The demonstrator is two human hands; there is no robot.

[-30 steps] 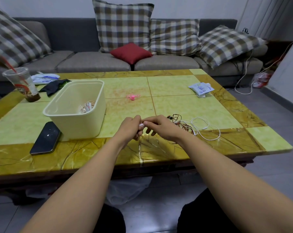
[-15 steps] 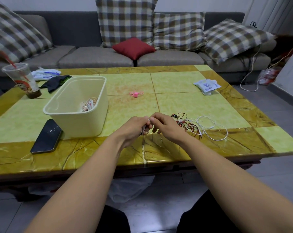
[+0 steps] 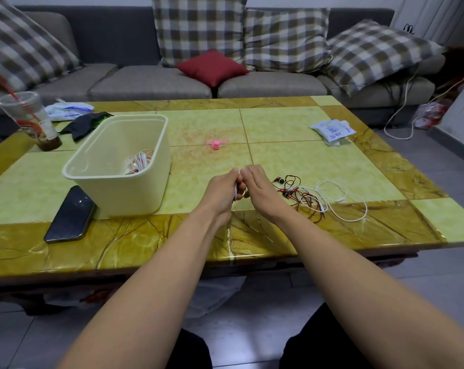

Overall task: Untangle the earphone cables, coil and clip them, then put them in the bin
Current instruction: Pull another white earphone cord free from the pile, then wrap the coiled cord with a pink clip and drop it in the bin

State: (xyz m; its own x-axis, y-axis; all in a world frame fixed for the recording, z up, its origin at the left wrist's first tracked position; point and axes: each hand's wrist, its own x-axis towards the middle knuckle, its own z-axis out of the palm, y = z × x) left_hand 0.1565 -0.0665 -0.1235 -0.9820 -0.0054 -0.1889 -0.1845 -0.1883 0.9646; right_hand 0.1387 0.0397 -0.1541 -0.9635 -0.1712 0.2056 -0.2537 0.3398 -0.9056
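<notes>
The left hand (image 3: 221,189) and right hand (image 3: 260,191) meet, fingers curled and pinching a thin white earphone cable (image 3: 235,193). Its visible stretch runs top-to-bottom between them, above the glossy marbled worktop (image 3: 145,243).

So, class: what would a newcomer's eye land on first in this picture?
The left hand and right hand meet over the table, front and centre, gripping a white cable. Right of them lies a tangle of red and white earphone cables; to the left stands a cream bin holding coiled cables.
</notes>
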